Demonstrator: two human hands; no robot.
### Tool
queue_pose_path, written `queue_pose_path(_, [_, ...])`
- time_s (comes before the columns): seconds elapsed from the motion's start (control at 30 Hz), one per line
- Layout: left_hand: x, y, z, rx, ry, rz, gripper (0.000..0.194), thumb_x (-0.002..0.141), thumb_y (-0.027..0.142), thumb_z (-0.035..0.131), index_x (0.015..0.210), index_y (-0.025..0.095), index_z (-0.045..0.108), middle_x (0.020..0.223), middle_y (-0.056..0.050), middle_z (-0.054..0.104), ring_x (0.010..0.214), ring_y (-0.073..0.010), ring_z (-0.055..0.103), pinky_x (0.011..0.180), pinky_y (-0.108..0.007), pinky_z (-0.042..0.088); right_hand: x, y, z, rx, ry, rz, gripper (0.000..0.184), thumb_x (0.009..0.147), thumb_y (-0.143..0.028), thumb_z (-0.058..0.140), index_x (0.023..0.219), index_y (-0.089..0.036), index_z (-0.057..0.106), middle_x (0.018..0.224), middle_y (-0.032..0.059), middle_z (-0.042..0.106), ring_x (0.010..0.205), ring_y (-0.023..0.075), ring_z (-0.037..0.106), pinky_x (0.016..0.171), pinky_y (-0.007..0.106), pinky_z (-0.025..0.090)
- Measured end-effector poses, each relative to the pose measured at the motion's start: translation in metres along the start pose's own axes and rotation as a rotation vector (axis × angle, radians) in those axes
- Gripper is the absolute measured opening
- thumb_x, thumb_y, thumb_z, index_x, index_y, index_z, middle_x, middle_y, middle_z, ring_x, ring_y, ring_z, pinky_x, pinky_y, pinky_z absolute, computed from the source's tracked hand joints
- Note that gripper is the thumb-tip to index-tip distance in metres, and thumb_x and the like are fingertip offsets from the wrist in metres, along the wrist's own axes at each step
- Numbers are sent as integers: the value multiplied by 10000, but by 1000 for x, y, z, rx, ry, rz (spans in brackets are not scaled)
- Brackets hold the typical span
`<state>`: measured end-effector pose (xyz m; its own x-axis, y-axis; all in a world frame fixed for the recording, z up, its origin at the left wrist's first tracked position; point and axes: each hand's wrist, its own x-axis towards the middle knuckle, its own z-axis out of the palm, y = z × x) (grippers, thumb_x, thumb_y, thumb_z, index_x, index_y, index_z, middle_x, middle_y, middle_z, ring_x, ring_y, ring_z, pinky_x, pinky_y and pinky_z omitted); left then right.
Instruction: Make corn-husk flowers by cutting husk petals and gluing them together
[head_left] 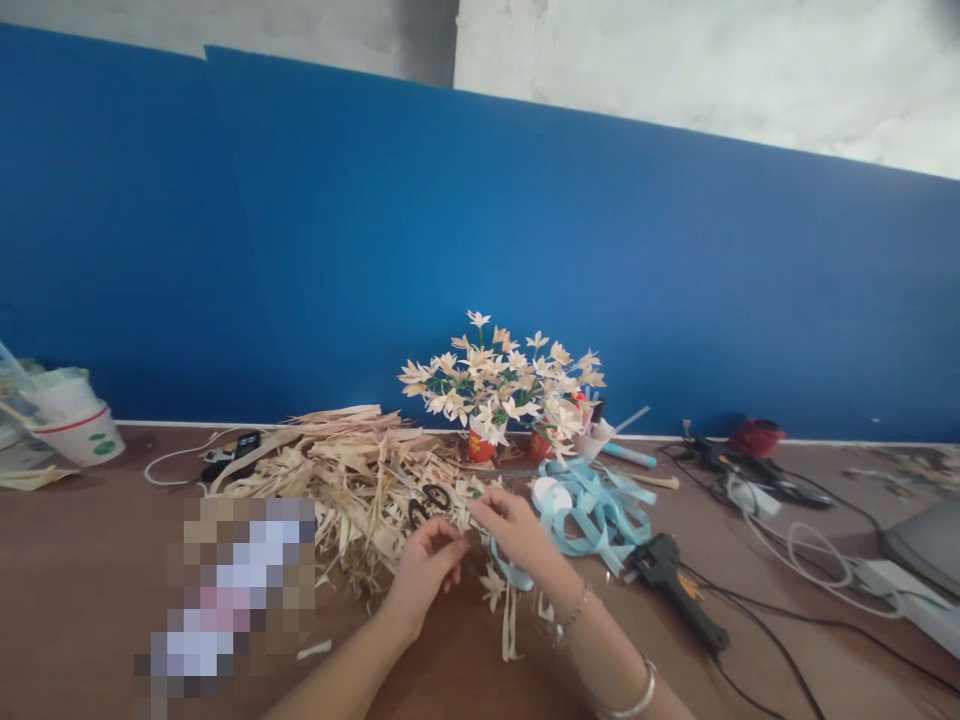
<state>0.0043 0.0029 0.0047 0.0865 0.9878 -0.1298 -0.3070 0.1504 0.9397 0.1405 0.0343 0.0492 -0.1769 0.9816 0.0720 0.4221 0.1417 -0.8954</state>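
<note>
My left hand (429, 572) is over the near edge of a heap of dried husk strips (360, 470), fingers curled and thumb against them. Close by on its right, my right hand (514, 530) has thumb and fingertips pinched together. Whatever lies in either pinch is too small to make out. Just beyond my fingers are the black handles of scissors (429, 503), their blades hidden. A pale husk flower (493, 587) lies below my right hand. Light blue ribbon (592, 510) spreads in loops to the right of that hand.
Husk flowers (510, 375) stand in red cups (480, 445) by the blue partition (337, 240). A black glue gun (679, 595) and cords lie to the right. A power strip (911, 605) is at far right, a paper cup (82, 435) at far left.
</note>
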Motion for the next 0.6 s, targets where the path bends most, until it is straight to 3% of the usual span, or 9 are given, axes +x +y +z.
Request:
queue_pose_path(0.17, [0, -1, 0, 117, -2, 43, 233, 628, 347, 670, 648, 179, 510, 408, 73, 473, 347, -62, 370, 374, -174, 241, -1, 0, 2, 96, -87, 48, 198, 715, -256, 520, 553, -166, 451, 490, -76, 367, 459, 58, 319, 448, 180, 274])
queue_pose_path(0.37, [-1, 0, -1, 142, 37, 97, 267, 587, 291, 708, 783, 176, 568, 502, 55, 524, 470, -108, 471, 474, -204, 332, -3, -4, 2, 76, -42, 39, 159, 695, -239, 538, 564, -155, 505, 504, -64, 417, 482, 67, 367, 466, 179, 300])
queue_pose_path(0.6, [0, -2, -6, 321, 176, 290, 40, 635, 187, 612, 670, 184, 594, 612, 17, 559, 578, -144, 496, 576, -233, 378, -5, -8, 4, 80, -58, 13, 187, 709, -265, 547, 560, -158, 507, 512, -53, 447, 500, 77, 394, 486, 186, 319])
